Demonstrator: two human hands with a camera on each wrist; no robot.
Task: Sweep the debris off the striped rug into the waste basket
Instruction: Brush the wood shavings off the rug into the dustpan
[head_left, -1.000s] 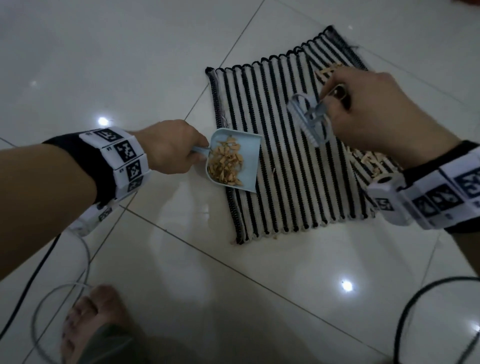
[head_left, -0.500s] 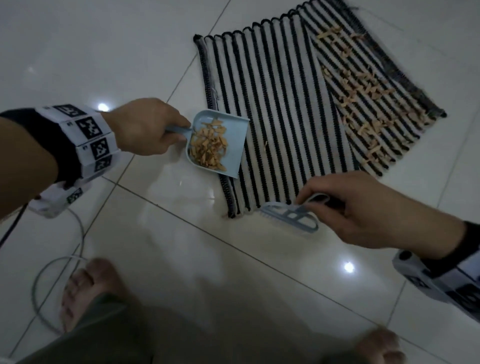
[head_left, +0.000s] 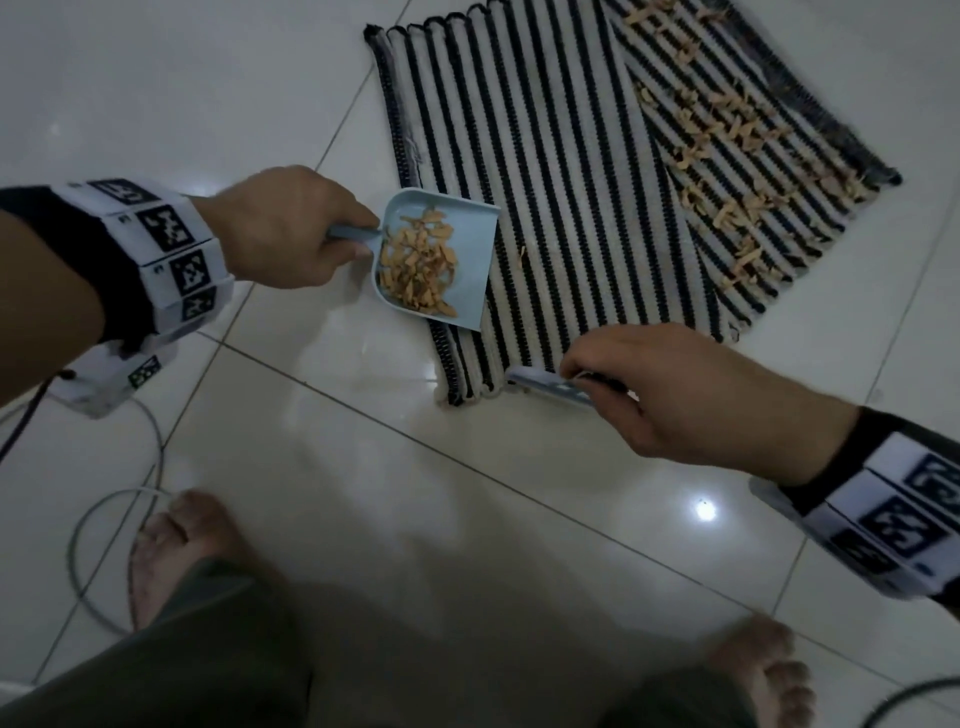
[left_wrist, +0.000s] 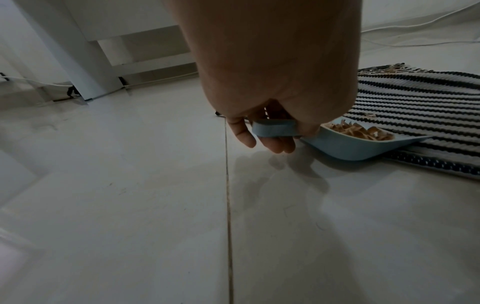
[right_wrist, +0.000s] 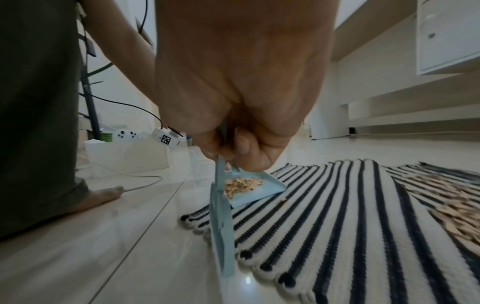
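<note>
A black-and-white striped rug (head_left: 561, 171) lies on the tiled floor, with tan debris (head_left: 727, 156) scattered along its right side. My left hand (head_left: 291, 228) grips the handle of a light blue dustpan (head_left: 467, 260), whose front lip rests on the rug's left edge; a heap of tan shavings (head_left: 418, 267) fills it. My right hand (head_left: 670, 384) holds a light blue hand brush (head_left: 545, 387) at the rug's near edge, low over the floor. The brush (right_wrist: 221, 226) stands edge-on in the right wrist view, in front of the dustpan (right_wrist: 249, 189). No waste basket is in view.
My bare feet (head_left: 176, 551) stand on the glossy white tiles near a looped grey cable (head_left: 104, 519). White furniture legs (left_wrist: 85, 67) and shelving (right_wrist: 441, 41) line the room's edges. A low white box (right_wrist: 124, 158) with small devices on it sits to the left.
My right hand has brought the brush from above the debris on the rug's right side down to the rug's near edge. The left hand and loaded dustpan stayed at the left edge.
</note>
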